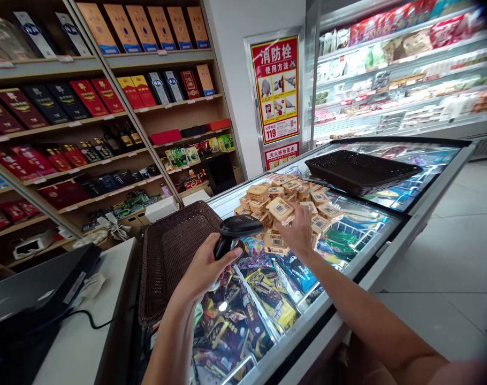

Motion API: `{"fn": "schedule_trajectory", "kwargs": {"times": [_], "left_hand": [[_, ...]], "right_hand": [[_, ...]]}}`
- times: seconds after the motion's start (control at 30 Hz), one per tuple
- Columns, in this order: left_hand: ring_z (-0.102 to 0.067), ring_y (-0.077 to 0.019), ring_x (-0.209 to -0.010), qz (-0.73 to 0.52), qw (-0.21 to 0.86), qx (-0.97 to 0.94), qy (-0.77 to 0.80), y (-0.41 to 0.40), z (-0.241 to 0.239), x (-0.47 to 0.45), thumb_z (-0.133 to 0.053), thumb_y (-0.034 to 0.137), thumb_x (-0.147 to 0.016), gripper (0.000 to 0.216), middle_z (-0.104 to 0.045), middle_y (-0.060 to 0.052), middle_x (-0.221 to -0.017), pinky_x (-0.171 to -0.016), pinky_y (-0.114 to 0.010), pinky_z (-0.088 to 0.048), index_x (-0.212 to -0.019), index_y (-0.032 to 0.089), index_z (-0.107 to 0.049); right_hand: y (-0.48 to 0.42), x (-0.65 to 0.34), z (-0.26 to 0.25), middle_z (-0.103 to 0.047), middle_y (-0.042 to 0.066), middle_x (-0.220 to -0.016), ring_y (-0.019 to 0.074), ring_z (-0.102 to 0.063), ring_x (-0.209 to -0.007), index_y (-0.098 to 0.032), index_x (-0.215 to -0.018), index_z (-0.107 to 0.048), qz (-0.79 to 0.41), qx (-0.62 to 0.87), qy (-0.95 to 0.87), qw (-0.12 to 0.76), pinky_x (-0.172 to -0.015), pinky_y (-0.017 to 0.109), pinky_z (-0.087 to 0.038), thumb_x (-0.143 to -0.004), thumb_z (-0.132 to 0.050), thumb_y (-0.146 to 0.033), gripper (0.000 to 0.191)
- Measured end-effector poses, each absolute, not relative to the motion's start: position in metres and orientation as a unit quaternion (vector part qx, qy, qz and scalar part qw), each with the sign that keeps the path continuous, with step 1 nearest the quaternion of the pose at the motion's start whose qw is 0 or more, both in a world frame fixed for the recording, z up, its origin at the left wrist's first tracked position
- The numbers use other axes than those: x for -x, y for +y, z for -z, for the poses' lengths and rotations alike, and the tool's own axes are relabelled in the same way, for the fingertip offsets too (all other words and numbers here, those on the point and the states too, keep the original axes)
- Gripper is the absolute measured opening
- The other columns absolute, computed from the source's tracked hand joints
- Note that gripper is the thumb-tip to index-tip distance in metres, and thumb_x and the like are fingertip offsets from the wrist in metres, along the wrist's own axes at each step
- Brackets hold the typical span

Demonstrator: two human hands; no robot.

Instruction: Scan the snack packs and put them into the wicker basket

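My left hand (205, 264) is wrapped round the handle of a black barcode scanner (239, 226), its head pointing right toward a heap of small packages. My right hand (299, 230) grips a small tan package (280, 209) by its right side, with the barcode face turned up toward me. Several like packages (259, 192) lie piled behind and around it on the freezer's glass top. Another package (275, 241) with a barcode sits just below the held one. My right fingertips are partly hidden behind the hand.
An empty-looking brown wicker basket (175, 251) stands left of the heap, and a dark basket (359, 168) rests on the freezer's far end. Wrapped ice creams (227, 326) show under the glass. A counter (86, 326) with a black machine and cable is at left.
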State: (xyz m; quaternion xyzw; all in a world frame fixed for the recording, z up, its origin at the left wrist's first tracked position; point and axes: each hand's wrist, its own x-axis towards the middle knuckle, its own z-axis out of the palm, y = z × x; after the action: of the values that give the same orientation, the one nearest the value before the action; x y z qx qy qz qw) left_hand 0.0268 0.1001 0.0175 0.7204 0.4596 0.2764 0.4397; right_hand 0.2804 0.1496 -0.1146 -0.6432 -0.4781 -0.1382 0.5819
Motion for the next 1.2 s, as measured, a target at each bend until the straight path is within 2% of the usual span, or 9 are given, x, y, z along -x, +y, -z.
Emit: {"fn": "schedule_trajectory", "kwargs": {"times": [0.2, 0.4, 0.57, 0.7, 0.77, 0.87, 0.93, 1.03, 1.2], "left_hand": [[-0.049, -0.0105, -0.053, -0.285, 0.45, -0.705, 0.468, 0.099, -0.024, -0.024, -0.074, 0.056, -0.076, 0.046, -0.05, 0.007, -0.064, -0.046, -0.021, -0.04, -0.095, 0.019, -0.054], [-0.05, -0.0105, -0.053, -0.313, 0.441, -0.693, 0.476, 0.098, -0.027, -0.018, -0.076, 0.056, -0.075, 0.047, -0.053, 0.006, -0.062, -0.047, -0.021, -0.04, -0.094, 0.019, -0.055], [-0.049, -0.01, -0.05, -0.357, 0.428, -0.677, 0.481, 0.094, -0.03, -0.018, -0.074, 0.059, -0.075, 0.049, -0.055, 0.005, -0.059, -0.046, -0.02, -0.038, -0.094, 0.017, -0.056], [-0.05, -0.0103, -0.049, -0.421, 0.398, -0.652, 0.489, 0.091, -0.023, -0.029, -0.07, 0.064, -0.077, 0.053, -0.054, 0.004, -0.064, -0.046, -0.022, -0.04, -0.099, 0.018, -0.057], [-0.054, -0.0129, -0.057, -0.447, 0.373, -0.653, 0.484, 0.089, -0.015, -0.037, -0.067, 0.068, -0.078, 0.058, -0.056, 0.001, -0.073, -0.052, -0.025, -0.046, -0.103, 0.017, -0.059], [-0.061, -0.0197, -0.084, -0.461, 0.313, -0.693, 0.457, 0.081, 0.0, -0.052, -0.054, 0.074, -0.085, 0.065, -0.057, -0.008, -0.1, -0.075, -0.033, -0.055, -0.113, 0.017, -0.062], [-0.057, -0.0239, -0.107, -0.461, 0.294, -0.719, 0.429, 0.073, 0.011, -0.064, -0.03, 0.076, -0.093, 0.072, -0.051, -0.012, -0.117, -0.098, -0.038, -0.05, -0.121, 0.018, -0.062], [-0.043, -0.0256, -0.132, -0.442, 0.302, -0.749, 0.39, 0.059, 0.023, -0.079, -0.002, 0.073, -0.093, 0.087, -0.039, -0.015, -0.137, -0.117, -0.038, -0.035, -0.143, 0.02, -0.05], [-0.032, -0.0266, -0.141, -0.376, 0.258, -0.775, 0.438, 0.055, 0.017, -0.081, -0.019, 0.064, -0.1, 0.069, -0.03, -0.013, -0.15, -0.121, -0.043, -0.028, -0.16, 0.03, -0.023]], "right_hand": [[0.166, -0.331, 0.125, -0.061, 0.017, -0.125, 0.0344, -0.053, -0.119, -0.016, -0.127, -0.054, 0.078, 0.768, -0.364, 0.52, -0.103, 0.049, -0.042, -0.074, -0.071, -0.039, 0.06], [0.173, -0.334, 0.143, -0.064, 0.02, -0.117, 0.0382, -0.056, -0.112, -0.015, -0.117, -0.058, 0.063, 0.756, -0.416, 0.501, -0.097, 0.06, -0.042, -0.074, -0.071, -0.043, 0.053], [0.162, -0.308, 0.13, -0.057, 0.022, -0.129, 0.0378, -0.048, -0.125, -0.015, -0.125, -0.056, 0.164, 0.66, -0.466, 0.567, -0.103, 0.062, -0.038, -0.087, -0.062, -0.042, 0.047], [0.138, -0.271, 0.104, -0.065, 0.015, -0.11, 0.0286, -0.063, -0.103, -0.019, -0.114, -0.061, 0.09, 0.517, -0.563, 0.638, -0.097, 0.05, -0.049, -0.094, -0.057, -0.043, 0.032], [0.121, -0.246, 0.093, -0.068, 0.011, -0.102, 0.0252, -0.067, -0.091, -0.022, -0.111, -0.062, -0.032, 0.453, -0.626, 0.634, -0.09, 0.046, -0.054, -0.095, -0.058, -0.045, 0.029], [0.095, -0.21, 0.083, -0.067, 0.012, -0.122, 0.0248, -0.068, -0.106, -0.025, -0.133, -0.051, -0.261, 0.333, -0.673, 0.606, -0.091, 0.042, -0.057, -0.093, -0.062, -0.051, 0.049], [0.083, -0.194, 0.079, -0.063, 0.012, -0.132, 0.0251, -0.065, -0.117, -0.027, -0.14, -0.044, -0.355, 0.28, -0.644, 0.617, -0.096, 0.042, -0.057, -0.091, -0.063, -0.054, 0.059], [0.075, -0.186, 0.073, -0.066, 0.01, -0.13, 0.0251, -0.064, -0.12, -0.027, -0.133, -0.052, -0.405, 0.309, -0.552, 0.661, -0.099, 0.042, -0.056, -0.094, -0.059, -0.054, 0.049], [0.091, -0.21, 0.051, -0.073, 0.004, -0.104, 0.0232, -0.071, -0.098, -0.028, -0.119, -0.062, -0.462, 0.28, -0.498, 0.679, -0.089, 0.039, -0.059, -0.089, -0.067, -0.047, 0.037]]}}
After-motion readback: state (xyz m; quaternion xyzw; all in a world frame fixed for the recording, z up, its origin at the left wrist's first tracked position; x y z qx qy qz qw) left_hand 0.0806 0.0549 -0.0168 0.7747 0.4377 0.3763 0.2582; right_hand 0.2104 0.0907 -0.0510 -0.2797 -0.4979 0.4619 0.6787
